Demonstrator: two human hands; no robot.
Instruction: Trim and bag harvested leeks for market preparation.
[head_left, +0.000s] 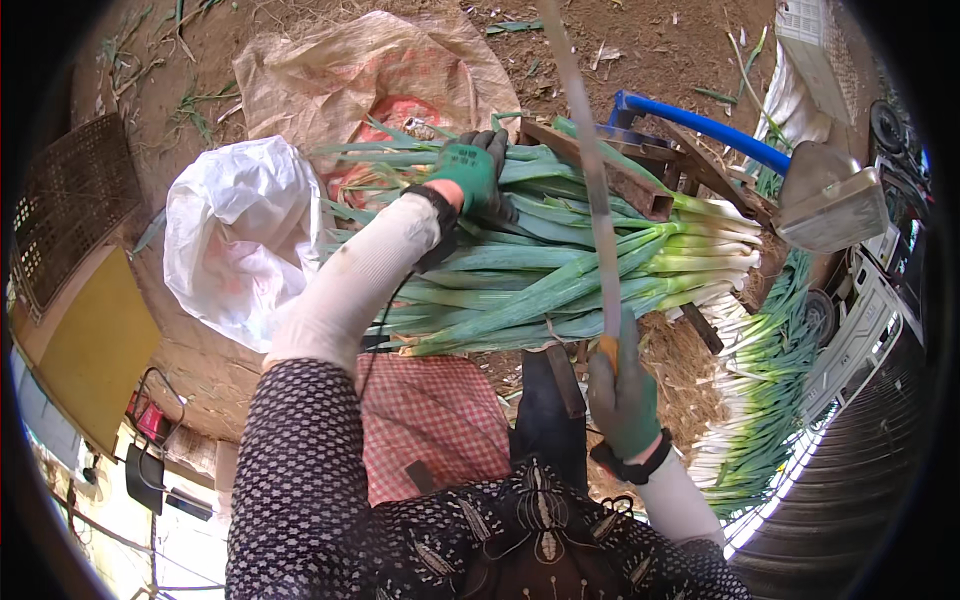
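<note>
A thick bundle of large green onions lies across a metal frame before me, white root ends to the right and green leaves to the left. My left hand, in a green and grey glove, rests on the leaves at the bundle's far side; its grip is partly hidden. My right hand, gloved too, is closed around the orange handle of a long-bladed knife. The blade points away from me and passes above the bundle in the picture.
A white plastic sack stands left of the leaves, and a tan woven sack lies beyond. At the right are a blue tube, a metal scoop-like part and a long row of green onions on the ground.
</note>
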